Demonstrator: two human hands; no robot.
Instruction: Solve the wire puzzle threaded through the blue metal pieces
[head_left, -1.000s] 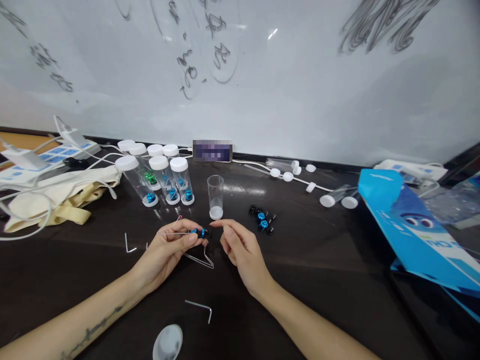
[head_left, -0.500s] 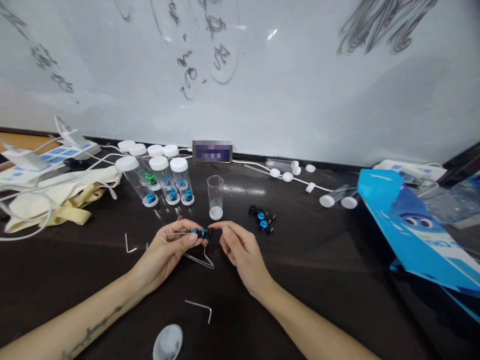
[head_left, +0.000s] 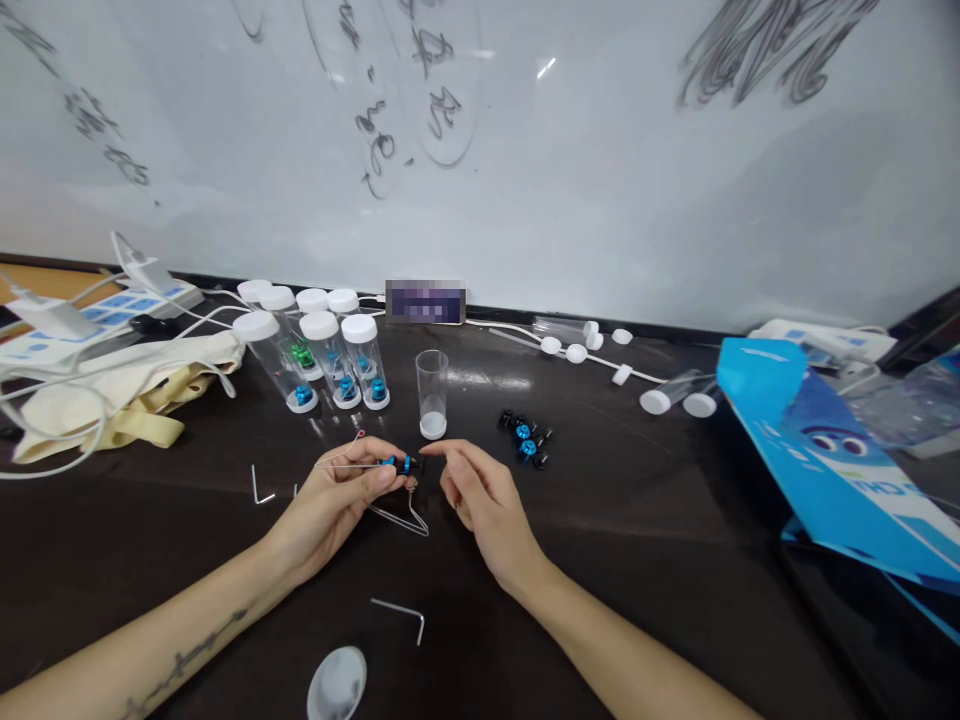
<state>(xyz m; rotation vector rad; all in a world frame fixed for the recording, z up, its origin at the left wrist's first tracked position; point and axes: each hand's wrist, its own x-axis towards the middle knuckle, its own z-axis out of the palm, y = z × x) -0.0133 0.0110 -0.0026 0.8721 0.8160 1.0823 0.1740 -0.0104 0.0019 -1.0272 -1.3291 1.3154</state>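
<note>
Capped tubes hold parts; our left hand pinches a blue-black piece, our right hand grips nothing; one uncapped tube remains

Held blue piece partly hidden.

Far side bounded by a whiteboard, marked with dark handwriting. Small blurred panel propped at its foot. Far left, a power strip is topped by a white adapter; cream cloth is heaped nearer. Right, a second power strip is partly hidden by blue packaging.
</note>
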